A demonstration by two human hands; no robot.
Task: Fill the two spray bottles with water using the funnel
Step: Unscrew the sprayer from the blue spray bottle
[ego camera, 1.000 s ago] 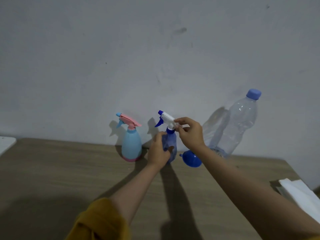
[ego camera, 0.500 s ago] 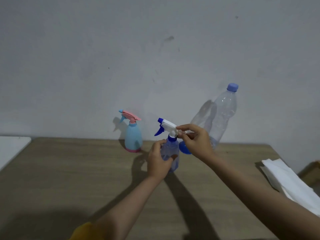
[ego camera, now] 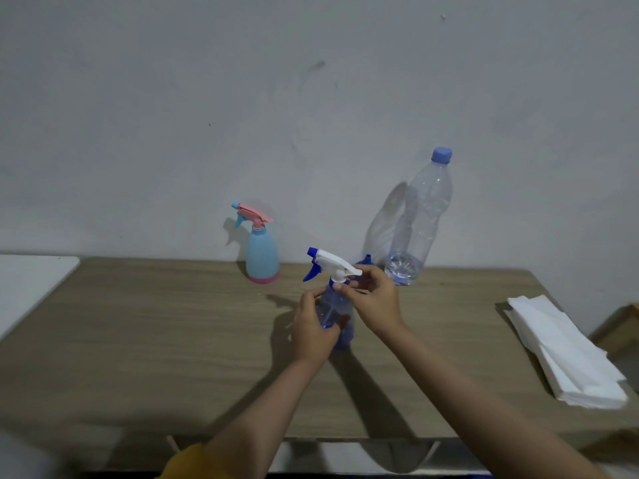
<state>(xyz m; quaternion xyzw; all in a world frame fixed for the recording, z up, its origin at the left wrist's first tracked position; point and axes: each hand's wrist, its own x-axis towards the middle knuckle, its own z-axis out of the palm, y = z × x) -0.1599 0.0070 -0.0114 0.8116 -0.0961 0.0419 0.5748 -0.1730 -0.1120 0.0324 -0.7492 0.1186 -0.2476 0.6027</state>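
Fingers of left hand [ego camera: 313, 331] wrapped round blue spray bottle [ego camera: 337, 318]; right hand [ego camera: 375, 300] fingers pinching its trigger head [ego camera: 333, 264] just above.

Matt wood-grain table [ego camera: 173, 326], glossy clear plastic water bottle [ego camera: 420, 219], soft white paper towels [ego camera: 567, 357]

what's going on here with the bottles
A person is working on the blue spray bottle at a wooden table. The left hand grips its body while the right hand holds the collar under the white trigger head, apparently unscrewing it. The light blue spray bottle and the capped water bottle stand untouched by the wall, with the blue funnel mostly hidden behind the hands.
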